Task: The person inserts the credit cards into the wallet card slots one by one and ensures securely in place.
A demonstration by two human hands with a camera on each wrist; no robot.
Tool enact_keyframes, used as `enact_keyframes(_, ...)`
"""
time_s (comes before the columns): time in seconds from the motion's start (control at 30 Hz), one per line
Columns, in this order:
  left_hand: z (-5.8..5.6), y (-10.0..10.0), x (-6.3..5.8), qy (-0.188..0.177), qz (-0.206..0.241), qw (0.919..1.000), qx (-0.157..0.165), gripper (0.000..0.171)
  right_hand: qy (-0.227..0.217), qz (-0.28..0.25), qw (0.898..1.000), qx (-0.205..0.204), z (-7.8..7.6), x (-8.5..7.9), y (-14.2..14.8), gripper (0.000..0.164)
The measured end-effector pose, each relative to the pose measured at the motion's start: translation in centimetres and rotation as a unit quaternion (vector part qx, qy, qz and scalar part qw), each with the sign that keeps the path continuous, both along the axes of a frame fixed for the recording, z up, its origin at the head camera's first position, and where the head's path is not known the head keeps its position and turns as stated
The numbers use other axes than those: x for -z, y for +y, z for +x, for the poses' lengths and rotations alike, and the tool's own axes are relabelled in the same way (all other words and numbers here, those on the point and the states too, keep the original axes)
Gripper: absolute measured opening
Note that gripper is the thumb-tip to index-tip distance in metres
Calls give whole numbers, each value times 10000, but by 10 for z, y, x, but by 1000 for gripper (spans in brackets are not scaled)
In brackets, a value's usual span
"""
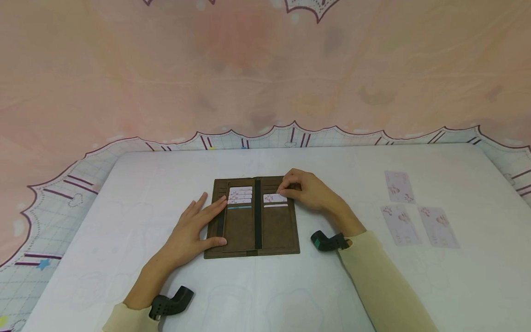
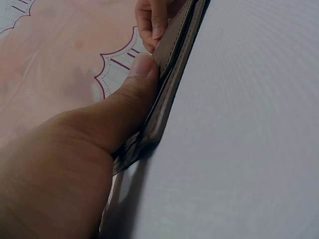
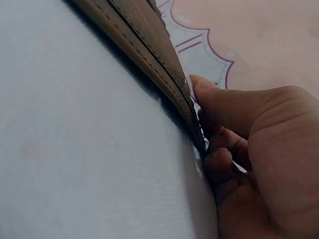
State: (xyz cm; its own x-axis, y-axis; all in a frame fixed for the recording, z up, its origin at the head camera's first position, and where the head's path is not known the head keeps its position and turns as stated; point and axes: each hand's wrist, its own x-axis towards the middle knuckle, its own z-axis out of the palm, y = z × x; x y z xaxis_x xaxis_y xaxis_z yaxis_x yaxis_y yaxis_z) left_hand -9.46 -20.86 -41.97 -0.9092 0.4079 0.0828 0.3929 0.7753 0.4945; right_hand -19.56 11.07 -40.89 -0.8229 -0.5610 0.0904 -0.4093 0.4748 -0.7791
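A brown bifold wallet (image 1: 239, 230) lies spread on the white table, dark down its middle fold. Several pale printed cards (image 1: 239, 195) stick up in a stack from the left panel's slots. My left hand (image 1: 188, 233) rests on the wallet's left edge, fingers and thumb extended; in the left wrist view the thumb (image 2: 142, 72) presses on the lower edge. At the right panel's upper slots, my right hand (image 1: 309, 188) pinches a printed card (image 1: 271, 198) by its right corner. A white edge of another card (image 1: 275, 205) shows just below it. The card's lower part is hidden in the slot.
To the right, three loose printed cards lie on the table: one farther back (image 1: 399, 186), two nearer, left (image 1: 400, 226) and right (image 1: 438, 227). A patterned pink cloth (image 1: 249, 83) hangs behind the table (image 1: 332, 290). Black wrist cameras sit on both wrists.
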Motion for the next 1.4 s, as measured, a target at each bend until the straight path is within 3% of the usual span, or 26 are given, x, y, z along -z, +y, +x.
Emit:
enact_keyframes(0.53, 0, 1, 0, -58, 17, 10000, -14, 91, 122, 23, 9995, -298, -1, 2, 4, 6)
enact_keyframes(1.4, 0, 1, -1, -59, 54, 9999, -84, 88, 232, 69, 9988, -431, -2, 2, 4, 5)
